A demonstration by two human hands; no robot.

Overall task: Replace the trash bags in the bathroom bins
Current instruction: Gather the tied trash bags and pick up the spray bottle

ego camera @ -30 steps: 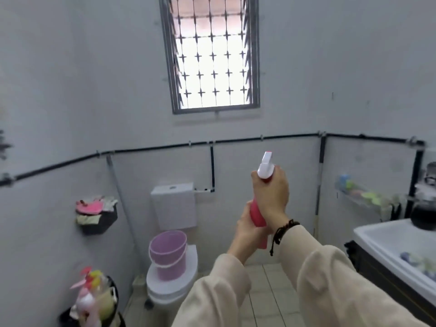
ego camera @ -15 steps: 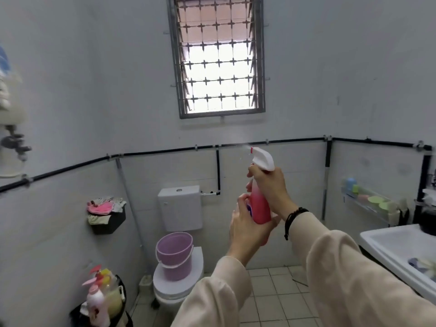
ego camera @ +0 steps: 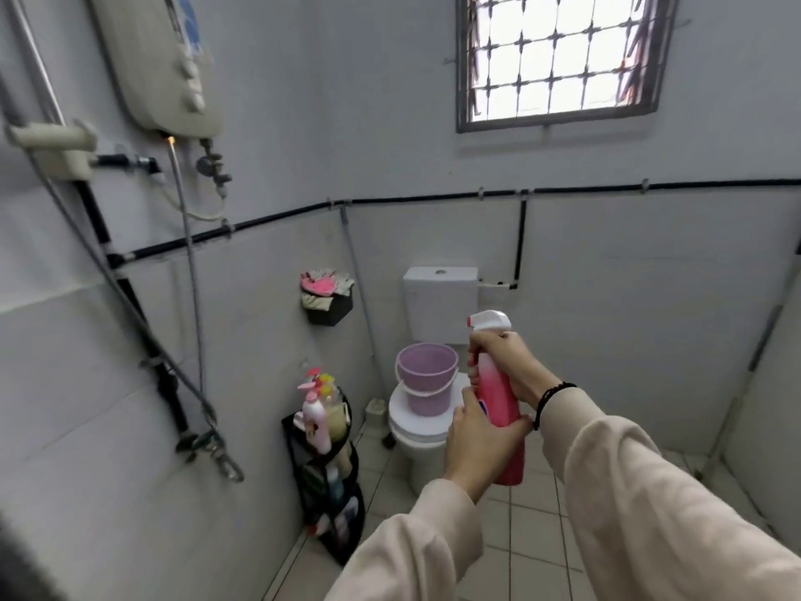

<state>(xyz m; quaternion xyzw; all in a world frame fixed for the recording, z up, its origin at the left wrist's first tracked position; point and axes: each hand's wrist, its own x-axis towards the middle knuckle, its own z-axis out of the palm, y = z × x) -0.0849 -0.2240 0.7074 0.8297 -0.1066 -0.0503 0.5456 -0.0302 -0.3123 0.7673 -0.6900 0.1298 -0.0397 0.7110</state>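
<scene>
A pink spray bottle [ego camera: 499,401] with a white trigger head is held upright in front of me, nozzle pointing left. My right hand [ego camera: 507,362] grips its neck just under the trigger. My left hand [ego camera: 477,435] wraps round the lower body of the bottle. A lilac bucket [ego camera: 427,377] stands on the shut lid of the white toilet [ego camera: 411,427] behind the bottle. No trash bag shows in this view.
A black tiered rack [ego camera: 329,470] full of bottles stands against the left wall beside the toilet. A black wall caddy [ego camera: 328,299] holds cloths. A water heater [ego camera: 167,67] and shower hose [ego camera: 190,297] hang at left. Tiled floor [ego camera: 533,535] lies below.
My view has swung left, bringing the water heater and shower hose in and losing the sink. The bottle and both hands have dropped lower in the view, still gripped the same way.
</scene>
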